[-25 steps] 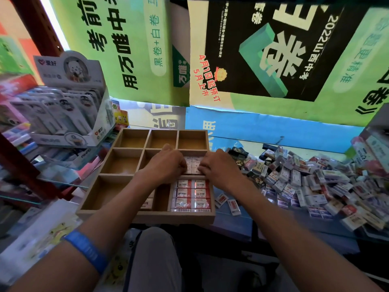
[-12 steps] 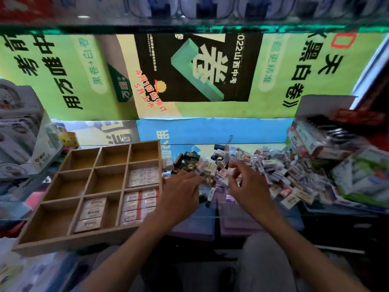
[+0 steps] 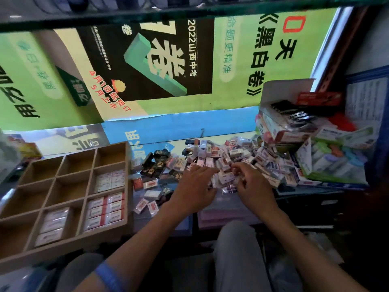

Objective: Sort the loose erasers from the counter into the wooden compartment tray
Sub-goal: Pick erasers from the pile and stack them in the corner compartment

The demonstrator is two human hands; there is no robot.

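The wooden compartment tray (image 3: pixel 54 179) lies at the left, with white-and-red wrapped erasers (image 3: pixel 105 208) packed flat in three of its near and right compartments. A heap of loose erasers (image 3: pixel 237 158) covers the counter to the right of the tray, with several black-wrapped ones (image 3: pixel 154 163) at its left edge. My left hand (image 3: pixel 194 186) rests palm down on the near edge of the heap, fingers spread over the erasers. My right hand (image 3: pixel 251 184) is beside it, fingers curled among white erasers; whether it holds one is hidden.
Stacked stationery boxes (image 3: pixel 294 127) and green packs (image 3: pixel 332 159) crowd the right side behind the heap. A few single erasers (image 3: pixel 147 205) lie between tray and hands. Posters cover the back wall, and a glass shelf edge (image 3: pixel 189 11) runs overhead.
Both hands left the tray and moved right onto the loose heap, and my view swung right with them. In the last half second they reached a little further into the heap.
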